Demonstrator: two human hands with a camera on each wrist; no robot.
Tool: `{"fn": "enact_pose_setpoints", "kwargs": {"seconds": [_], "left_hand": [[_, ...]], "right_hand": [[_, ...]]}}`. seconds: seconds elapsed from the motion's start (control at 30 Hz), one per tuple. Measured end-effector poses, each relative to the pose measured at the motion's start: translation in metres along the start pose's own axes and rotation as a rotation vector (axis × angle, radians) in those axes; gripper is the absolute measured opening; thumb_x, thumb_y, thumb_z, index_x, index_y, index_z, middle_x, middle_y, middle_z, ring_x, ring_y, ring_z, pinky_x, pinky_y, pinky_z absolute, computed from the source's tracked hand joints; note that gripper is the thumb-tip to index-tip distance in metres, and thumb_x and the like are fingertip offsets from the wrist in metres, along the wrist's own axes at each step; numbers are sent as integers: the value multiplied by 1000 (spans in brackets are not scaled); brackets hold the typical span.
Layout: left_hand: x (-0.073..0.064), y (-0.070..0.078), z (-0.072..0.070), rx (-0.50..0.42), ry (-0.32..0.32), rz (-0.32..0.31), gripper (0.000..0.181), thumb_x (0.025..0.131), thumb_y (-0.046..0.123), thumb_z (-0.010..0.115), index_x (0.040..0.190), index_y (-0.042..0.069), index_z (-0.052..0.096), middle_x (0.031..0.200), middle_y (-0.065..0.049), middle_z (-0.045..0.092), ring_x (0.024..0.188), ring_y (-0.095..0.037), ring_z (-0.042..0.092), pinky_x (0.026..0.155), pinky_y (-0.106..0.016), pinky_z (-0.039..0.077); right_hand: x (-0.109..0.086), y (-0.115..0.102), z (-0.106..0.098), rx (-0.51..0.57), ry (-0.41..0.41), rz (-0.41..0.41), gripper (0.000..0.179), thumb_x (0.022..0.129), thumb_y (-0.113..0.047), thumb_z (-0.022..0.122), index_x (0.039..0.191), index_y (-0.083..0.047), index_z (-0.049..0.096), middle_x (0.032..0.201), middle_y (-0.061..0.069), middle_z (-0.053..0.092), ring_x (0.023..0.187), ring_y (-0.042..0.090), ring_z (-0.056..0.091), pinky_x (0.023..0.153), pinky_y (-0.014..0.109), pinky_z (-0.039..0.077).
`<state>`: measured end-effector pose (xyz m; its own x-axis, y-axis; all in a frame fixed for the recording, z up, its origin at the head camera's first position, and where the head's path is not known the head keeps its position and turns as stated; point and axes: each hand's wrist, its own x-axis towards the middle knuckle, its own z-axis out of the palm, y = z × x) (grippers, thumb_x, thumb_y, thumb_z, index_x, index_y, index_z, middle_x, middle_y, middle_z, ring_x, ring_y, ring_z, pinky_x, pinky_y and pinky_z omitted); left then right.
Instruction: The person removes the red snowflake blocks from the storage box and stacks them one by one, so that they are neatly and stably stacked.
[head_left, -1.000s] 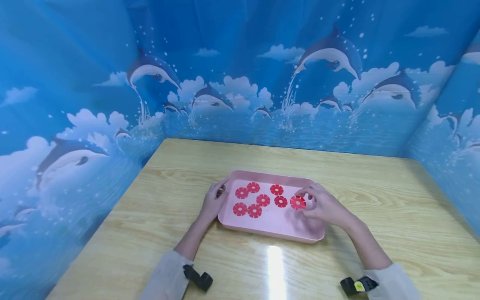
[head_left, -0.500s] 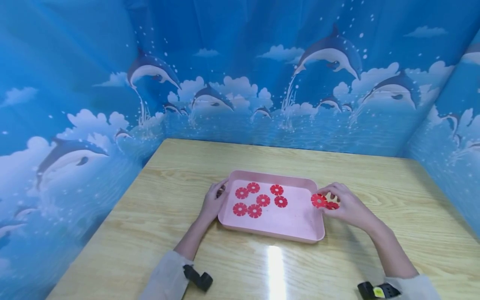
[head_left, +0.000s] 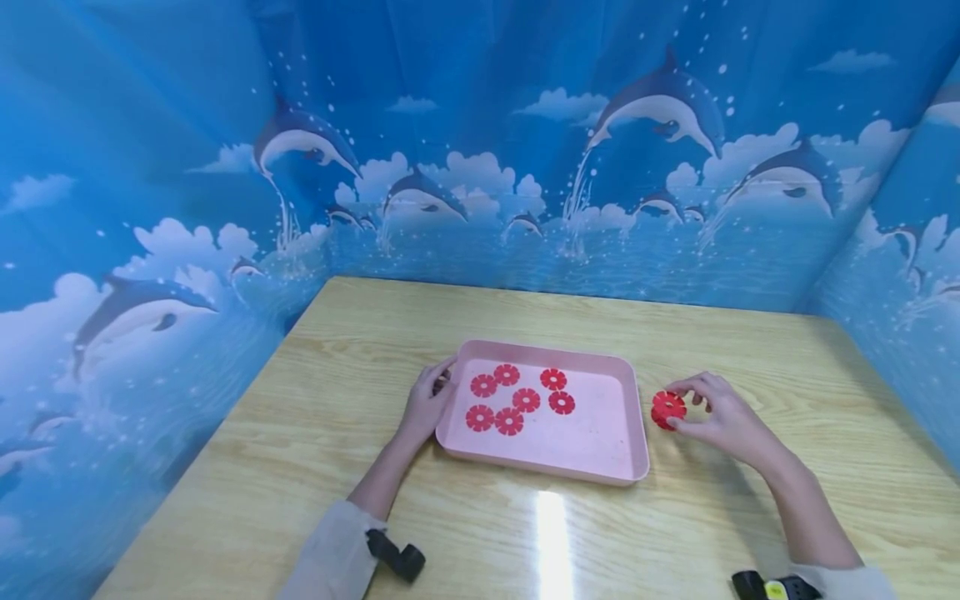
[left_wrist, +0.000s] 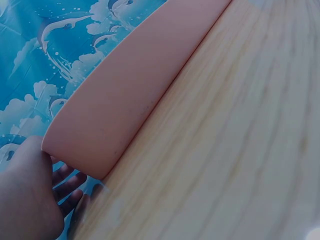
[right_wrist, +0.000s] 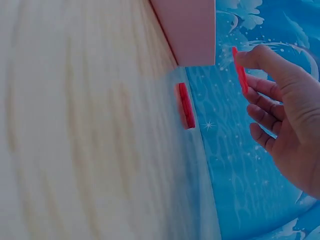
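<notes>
My right hand (head_left: 723,417) is just right of the pink tray (head_left: 555,471), pinching a red notched interlocking disc (head_left: 669,404) between thumb and fingertips. In the right wrist view, that held disc (right_wrist: 240,71) is seen edge-on, above red discs (right_wrist: 185,106) lying on the tabletop. From the head those lower discs are mostly hidden behind the held one. My left hand (head_left: 429,403) holds the tray's left end; in the left wrist view its thumb is at the corner of the tray wall (left_wrist: 120,100), with fingers curled beside it. Inside the tray lie several red discs (head_left: 527,401).
The tray stands on a light wood-grain table (head_left: 390,333). A blue dolphin-print curtain (head_left: 480,150) closes off the back and sides. Bright glare (head_left: 552,542) shows on the wood in front of the tray.
My right hand has lifted a disc out of the tray and carried it rightward over the rim, to above the discs on the table. The left hand and tray have stayed put.
</notes>
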<state>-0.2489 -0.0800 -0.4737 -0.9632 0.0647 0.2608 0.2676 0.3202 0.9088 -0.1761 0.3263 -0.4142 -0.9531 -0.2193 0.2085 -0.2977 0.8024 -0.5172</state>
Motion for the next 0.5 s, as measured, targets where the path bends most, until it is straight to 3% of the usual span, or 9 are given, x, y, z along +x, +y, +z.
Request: {"fn": "enact_pose_setpoints", "kwargs": {"seconds": [0.27, 0.5], "left_hand": [[1, -1, 1, 6, 1, -4, 40, 87, -1, 54, 127, 1, 53, 100, -13, 53, 90, -28, 54, 82, -39, 47], [0, -1, 0, 12, 2, -4, 40, 87, -1, 54, 127, 1, 53, 100, -13, 53, 90, -28, 54, 82, -38, 48]], "right_hand": [[-1, 16, 4, -6, 3, 4, 41, 73, -13, 76, 108, -1, 60, 99, 10, 52, 81, 24, 44, 60, 33, 41], [-1, 29, 13, 9, 3, 1, 40, 73, -14, 77, 107, -1, 61, 90, 5, 50, 78, 22, 44, 59, 30, 41]]}}
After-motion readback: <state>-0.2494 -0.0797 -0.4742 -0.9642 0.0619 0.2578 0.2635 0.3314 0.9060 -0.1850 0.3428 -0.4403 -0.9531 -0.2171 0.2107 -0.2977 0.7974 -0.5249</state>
